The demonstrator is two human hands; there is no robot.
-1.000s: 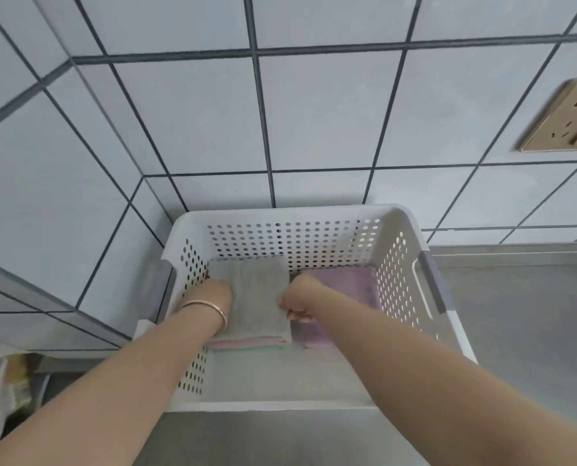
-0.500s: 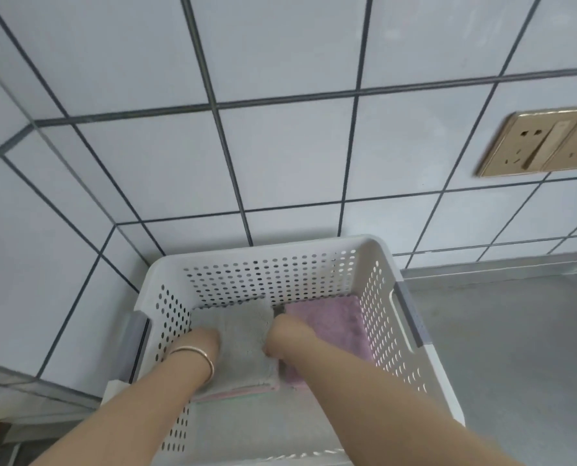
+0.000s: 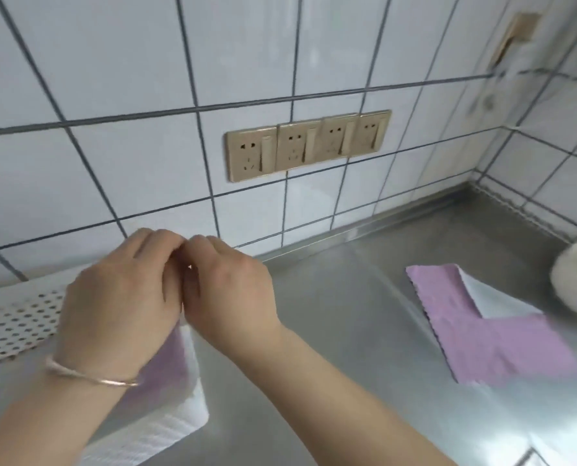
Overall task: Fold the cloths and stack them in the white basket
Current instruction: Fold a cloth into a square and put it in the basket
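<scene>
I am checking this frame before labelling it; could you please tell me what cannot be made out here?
- Head view: white basket contents, cut off by the left edge and hidden behind the left hand.
- Right hand: fingertips hidden behind its knuckles, so whether either hand holds anything cannot be told.
- Purple cloth: near edge motion-blurred.

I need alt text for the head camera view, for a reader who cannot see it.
Two hands, left hand and right hand, meet above the rim of a white basket, fingers curled together. A purple and white cloth lies unfolded on the steel counter to the right, below a row of gold wall sockets.
</scene>
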